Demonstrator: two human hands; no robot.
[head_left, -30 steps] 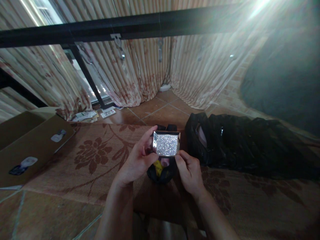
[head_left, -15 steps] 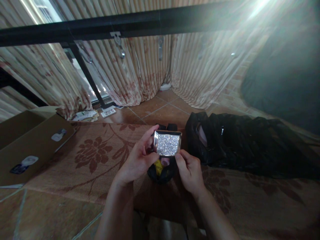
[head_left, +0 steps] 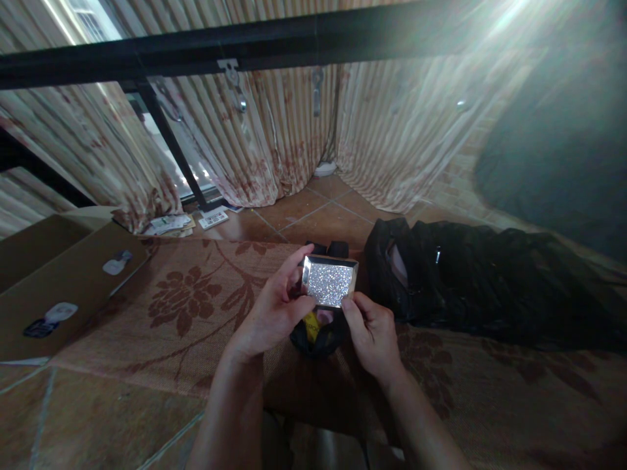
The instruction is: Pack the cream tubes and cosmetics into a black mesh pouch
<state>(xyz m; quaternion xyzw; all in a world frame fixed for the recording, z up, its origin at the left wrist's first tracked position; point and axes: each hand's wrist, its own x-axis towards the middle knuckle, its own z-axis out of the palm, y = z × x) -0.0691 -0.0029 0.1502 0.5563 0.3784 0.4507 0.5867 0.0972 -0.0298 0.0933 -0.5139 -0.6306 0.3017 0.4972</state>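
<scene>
A shiny silver rectangular piece (head_left: 329, 282), its face covered in sparkling rhinestones, is held up in the middle; it looks like a belt buckle. My left hand (head_left: 274, 300) grips its left side, thumb at the lower left corner and fingers along the edge and behind. The thumb and bent fingers of my right hand (head_left: 369, 329) pinch the lower right corner. Just beneath and behind it is a black, rounded item (head_left: 321, 343) with a yellow lettered piece inside; its kind is partly hidden by my hands and the silver piece.
A patterned brown cloth (head_left: 186, 294) covers the surface before me. On the left stands an open cardboard box (head_left: 73, 287); black plastic bags (head_left: 470, 281) lie on the right. Beyond are papers (head_left: 169, 225), a dark metal rail (head_left: 274, 46) and striped curtains (head_left: 279, 143).
The silver piece tilts slightly, its right side a little lower. Both hands keep their hold, and the view shifts a little.
</scene>
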